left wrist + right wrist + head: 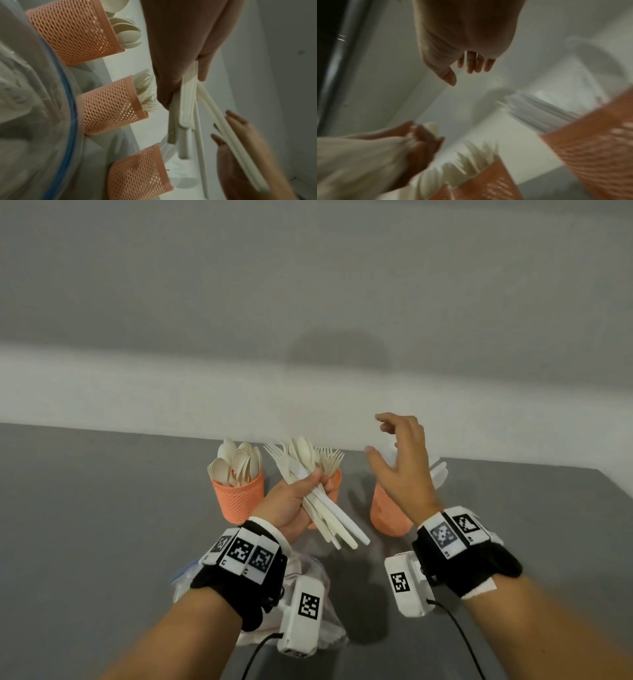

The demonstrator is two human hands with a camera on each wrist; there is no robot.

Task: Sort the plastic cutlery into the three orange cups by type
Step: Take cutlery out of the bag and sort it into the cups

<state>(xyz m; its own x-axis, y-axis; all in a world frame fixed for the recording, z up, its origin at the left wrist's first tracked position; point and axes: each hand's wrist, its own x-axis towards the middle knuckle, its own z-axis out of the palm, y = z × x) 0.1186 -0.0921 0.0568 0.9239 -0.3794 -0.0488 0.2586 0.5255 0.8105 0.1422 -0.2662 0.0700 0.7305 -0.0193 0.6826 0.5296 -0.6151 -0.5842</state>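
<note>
a mixed bundle of cutlery [318,491] is grasped in the left hand [291,501], fingers curled round the handles, above the middle cup [334,482]. the right hand [400,467] is held empty, fingers loosely spread, over the right cup [387,515], in which what appear to be knives stand. spoons fill the left cup [239,498]; forks show in the middle one. all three cups stand near the far edge of the tabletop [102,508]. sorting seems well under way; next, one piece is likely to be pinched from the bundle and dropped in its matching cup.
</note>
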